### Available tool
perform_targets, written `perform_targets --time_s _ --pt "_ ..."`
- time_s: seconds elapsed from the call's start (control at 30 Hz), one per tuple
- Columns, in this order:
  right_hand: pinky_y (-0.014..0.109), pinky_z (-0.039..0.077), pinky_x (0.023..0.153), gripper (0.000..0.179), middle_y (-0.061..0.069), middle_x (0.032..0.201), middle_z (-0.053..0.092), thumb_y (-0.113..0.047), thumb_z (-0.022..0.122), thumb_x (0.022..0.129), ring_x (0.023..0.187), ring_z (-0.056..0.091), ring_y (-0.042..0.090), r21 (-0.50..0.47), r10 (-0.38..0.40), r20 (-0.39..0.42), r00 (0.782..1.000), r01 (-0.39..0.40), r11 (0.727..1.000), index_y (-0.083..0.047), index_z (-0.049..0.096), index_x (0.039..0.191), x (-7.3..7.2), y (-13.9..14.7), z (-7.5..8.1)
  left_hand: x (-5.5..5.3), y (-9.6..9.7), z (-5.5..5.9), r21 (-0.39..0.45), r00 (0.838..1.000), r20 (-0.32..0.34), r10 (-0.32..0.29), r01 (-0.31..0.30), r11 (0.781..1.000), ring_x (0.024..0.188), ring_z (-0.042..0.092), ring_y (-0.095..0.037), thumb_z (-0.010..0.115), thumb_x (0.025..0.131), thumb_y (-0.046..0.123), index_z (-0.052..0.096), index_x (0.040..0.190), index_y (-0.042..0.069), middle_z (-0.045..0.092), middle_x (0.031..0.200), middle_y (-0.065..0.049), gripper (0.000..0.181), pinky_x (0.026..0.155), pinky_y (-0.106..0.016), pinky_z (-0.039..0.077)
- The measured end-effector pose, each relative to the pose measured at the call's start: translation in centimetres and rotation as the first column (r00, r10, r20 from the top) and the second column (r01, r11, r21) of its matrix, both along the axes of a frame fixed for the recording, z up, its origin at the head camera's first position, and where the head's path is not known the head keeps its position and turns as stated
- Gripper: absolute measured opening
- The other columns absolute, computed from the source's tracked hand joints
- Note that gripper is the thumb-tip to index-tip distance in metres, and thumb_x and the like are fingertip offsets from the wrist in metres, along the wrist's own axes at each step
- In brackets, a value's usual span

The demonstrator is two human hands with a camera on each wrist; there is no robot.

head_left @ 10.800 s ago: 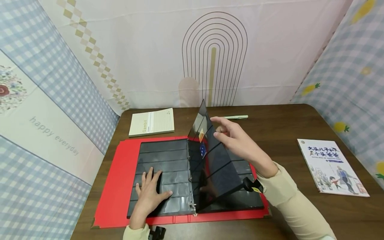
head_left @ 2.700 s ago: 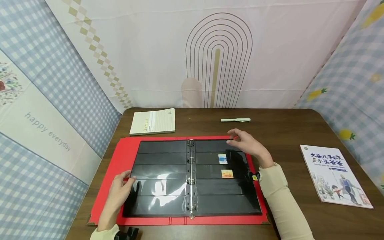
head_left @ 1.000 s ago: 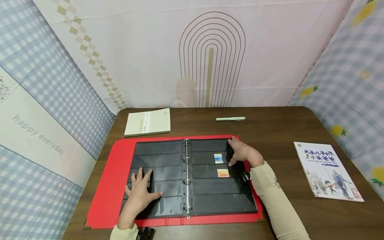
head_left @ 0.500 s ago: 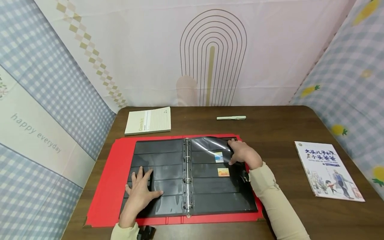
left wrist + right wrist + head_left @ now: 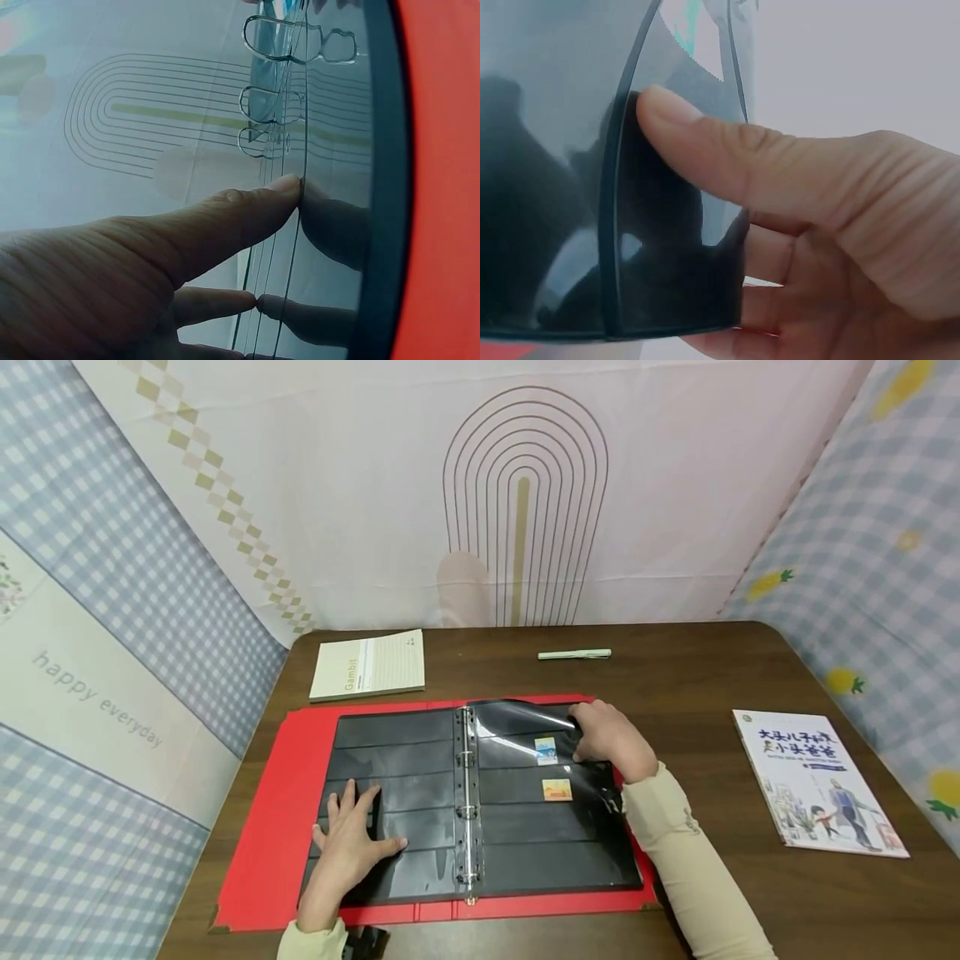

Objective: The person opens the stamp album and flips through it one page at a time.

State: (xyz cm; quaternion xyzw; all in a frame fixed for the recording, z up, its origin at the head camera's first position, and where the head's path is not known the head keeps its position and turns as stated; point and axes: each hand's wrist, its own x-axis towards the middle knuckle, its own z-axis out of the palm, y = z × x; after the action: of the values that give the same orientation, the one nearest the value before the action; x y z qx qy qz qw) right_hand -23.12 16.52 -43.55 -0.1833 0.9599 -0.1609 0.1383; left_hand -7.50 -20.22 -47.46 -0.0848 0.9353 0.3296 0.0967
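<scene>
On my feed I'm seeing a red binder (image 5: pixel 258 827) framing black pages (image 5: pixel 420 793), a blue-and-white stamp (image 5: pixel 546 751) and an orange stamp (image 5: pixel 557 790) popping against them. Around it, a mint pen (image 5: pixel 574 654) is showing at 1 o'clock, a cream notebook (image 5: pixel 367 665) at 11, a white, blue-lettered book (image 5: pixel 821 785) at 3. Blue-and-white gingham (image 5: pixel 150 568) is covering 10 and 2, yellow pineapples (image 5: pixel 843 681) dotting the latter.

Far L on the dk-brown wood-grain table (image 5: pixel 690 672) I've got a cream paper "Gambit" notebook (image 5: pixel 367 665); slim pale-green pen (image 5: pixel 574 654) nr the back edge; R, white illus. paperback (image 5: pixel 821 782) w/ blue lettering. White arch-print cloth (image 5: pixel 360 485) behind.
</scene>
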Motion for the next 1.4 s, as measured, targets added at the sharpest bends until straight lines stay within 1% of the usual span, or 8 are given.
perform_targets --time_s 0.23,0.6,0.77,0.93,1.07,1.17,1.33,1.4 --pt "0.051 0.051 0.088 0.069 0.020 0.117 0.063 -0.008 0.087 0.078 0.102 0.057 0.034 -0.050 -0.038 0.063 0.997 0.041 0.998 0.007 0.055 0.137 0.2 0.6 0.6 0.0 0.0 -0.2 -0.007 1.000 0.001 0.003 -0.003 1.000 0.145 -0.005 -0.060 0.089 0.078 0.022 0.041 0.151 -0.001 0.008 0.162 -0.034 0.091 0.103 -0.082 -0.004" --pt "0.052 0.049 0.094 0.080 0.026 0.132 0.060 -0.012 0.091 0.074 0.114 0.059 0.039 -0.117 -0.017 0.056 0.998 0.023 0.993 0.007 0.051 0.141 -0.3 1.7 0.9 0.2 0.0 -0.1 0.000 1.000 -0.010 0.009 -0.009 1.000 0.145 -0.005 -0.059 0.089 0.077 0.021 0.041 0.151 -0.001 0.009 0.162 -0.035 0.091 0.102 -0.082 -0.004" --pt "0.057 0.042 0.103 0.090 0.029 0.149 0.044 -0.005 0.087 0.076 0.132 0.046 0.045 -0.209 0.039 0.090 0.995 -0.019 0.978 0.006 0.037 0.150 -0.3 2.9 1.2 0.2 -0.1 -0.1 0.002 1.000 -0.008 0.008 -0.008 1.000 0.145 -0.005 -0.060 0.089 0.077 0.021 0.041 0.151 -0.001 0.009 0.162 -0.034 0.091 0.102 -0.082 -0.004" --pt "0.062 0.031 0.109 0.114 0.031 0.164 0.006 0.003 0.082 0.077 0.143 0.026 0.049 -0.329 0.096 0.160 0.982 -0.038 0.944 -0.001 0.005 0.161 -0.2 4.3 1.5 0.2 0.0 -0.2 0.000 1.000 -0.015 0.007 -0.007 1.000 0.145 -0.005 -0.059 0.089 0.077 0.021 0.042 0.150 -0.001 0.009 0.161 -0.034 0.091 0.103 -0.081 -0.005" --pt "0.051 0.047 0.089 0.124 0.031 0.163 -0.006 0.008 0.076 0.080 0.097 0.058 0.043 -0.408 0.106 0.243 0.964 0.002 0.913 -0.009 -0.016 0.160 -0.1 4.7 1.8 0.2 0.0 -0.2 0.004 1.000 -0.015 0.008 -0.008 1.000 0.145 -0.005 -0.059 0.089 0.077 0.021 0.041 0.151 -0.001 0.009 0.161 -0.035 0.091 0.103 -0.081 -0.005" --pt "0.040 0.048 0.070 0.125 0.034 0.162 -0.003 0.011 0.073 0.080 0.070 0.054 0.030 -0.437 0.100 0.300 0.949 0.043 0.898 -0.009 -0.022 0.158 0.2 4.8 2.0 0.3 0.0 -0.2 0.009 1.000 -0.014 0.003 -0.003 1.000 0.145 -0.005 -0.060 0.089 0.078 0.022 0.040 0.151 -0.001 0.009 0.162 -0.034 0.091 0.103 -0.081 -0.005" --pt "0.038 0.050 0.068 0.120 0.040 0.159 -0.007 0.013 0.066 0.081 0.083 0.060 0.030 -0.478 0.110 0.365 0.925 0.084 0.874 0.000 -0.030 0.152 0.6 4.9 2.3 0.4 -0.1 -0.2 0.015 1.000 -0.009 -0.003 0.004 1.000 0.144 -0.005 -0.060 0.089 0.078 0.023 0.040 0.151 -0.001 0.008 0.162 -0.035 0.091 0.102 -0.082 -0.004" --pt "0.040 0.052 0.067 0.115 0.043 0.157 0.003 0.015 0.063 0.081 0.087 0.061 0.032 -0.510 0.140 0.371 0.918 0.075 0.857 0.003 -0.027 0.152 0.7 4.8 2.5 0.4 -0.1 -0.1 0.007 1.000 -0.008 0.001 -0.001 1.000 0.145 -0.005 -0.059 0.089 0.078 0.024 0.041 0.151 -0.001 0.008 0.162 -0.034 0.091 0.103 -0.081 -0.004"
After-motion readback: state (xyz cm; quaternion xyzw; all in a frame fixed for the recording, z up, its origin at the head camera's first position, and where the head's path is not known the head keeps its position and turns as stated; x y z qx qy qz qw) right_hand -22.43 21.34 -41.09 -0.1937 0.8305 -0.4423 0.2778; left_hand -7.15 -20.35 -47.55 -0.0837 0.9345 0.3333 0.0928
